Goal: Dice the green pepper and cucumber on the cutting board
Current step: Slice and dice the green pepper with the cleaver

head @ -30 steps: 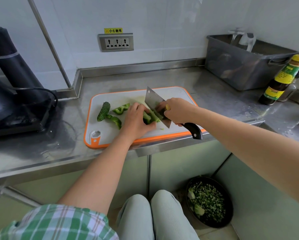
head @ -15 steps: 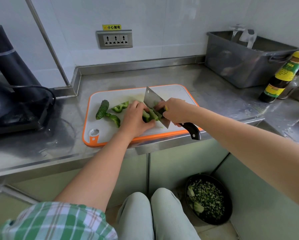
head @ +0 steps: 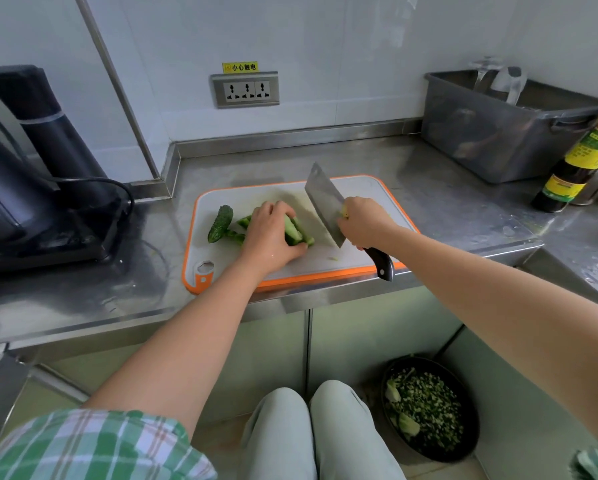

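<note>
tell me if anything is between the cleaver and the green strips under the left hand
Nothing visible. Only a bare strip of cutting board separates the cleaver, held in the right hand, from the green strips the left hand holds.

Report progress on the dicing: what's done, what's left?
Done: little; one vegetable is cut into long green strips, no dice visible on the white orange-rimmed cutting board. In hand: left hand bunches those strips; right hand holds the steel cleaver just right of them. Left: crosscutting them, plus the dark bumpy cucumber piece and curled green pepper pieces.
</note>
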